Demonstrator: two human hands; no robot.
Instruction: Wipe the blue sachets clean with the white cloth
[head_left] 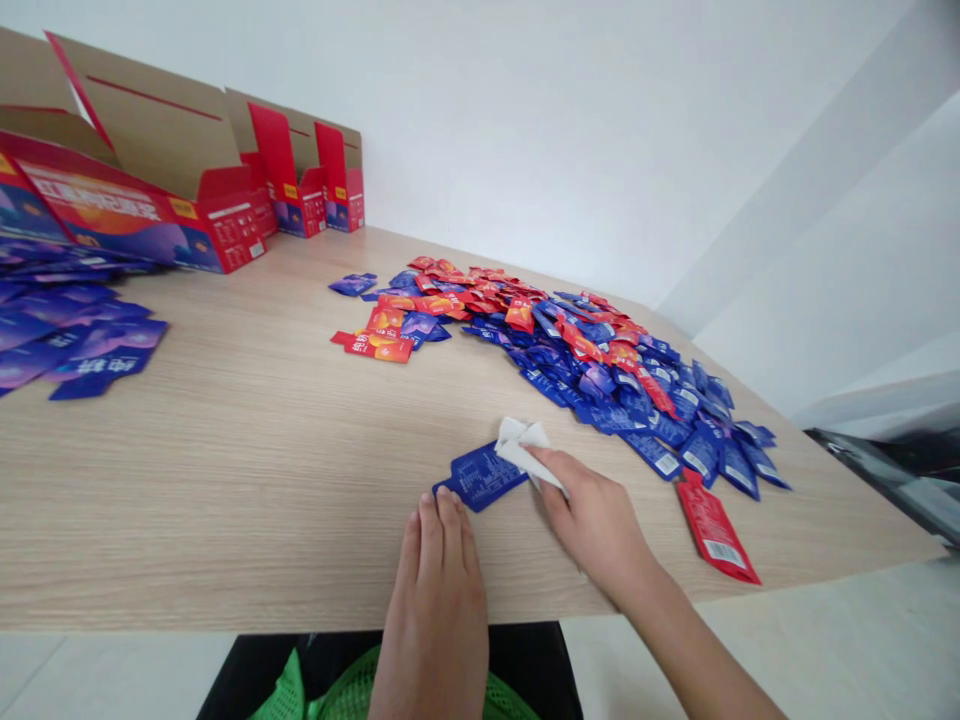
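My left hand lies flat on the wooden table near its front edge, fingers stretched out and together, their tips just touching the end of a blue packet. My right hand is closed on a crumpled white tissue and presses it onto the right end of that same packet. A large heap of blue and red packets spreads just beyond my right hand.
A single red packet lies near the table's right front edge. A second spread of blue packets sits at the far left. Open red-and-blue cardboard boxes stand along the back left. A green mesh thing shows below the table edge.
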